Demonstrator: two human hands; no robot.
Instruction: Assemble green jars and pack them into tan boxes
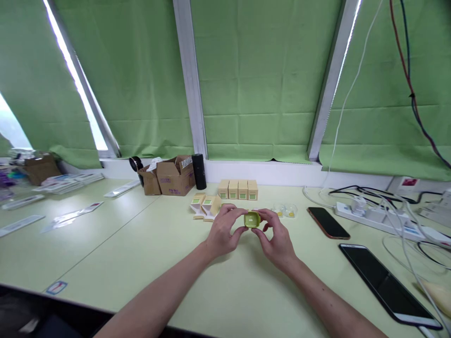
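Between both hands is a small olive-green case (252, 219), roughly square, its hollow inside turned toward me. My left hand (227, 228) pinches its left side with thumb and fingers. Its right side is gripped the same way by my right hand (276, 234). Just behind the left hand lie two opened small cartons (207, 206) with green labels. Several closed tan cartons (237, 189) stand in a row farther back. Beyond the right hand are clear plastic pieces (289, 211) with yellow spots, partly hidden by the fingers.
To the right lie a phone (328, 222), a tablet (387, 284) and a white power strip (377, 221) with tangled cables. At the back left stand an open cardboard box (176, 177) and a black cylinder (199, 172). Flat white packets (72, 217) lie at left.
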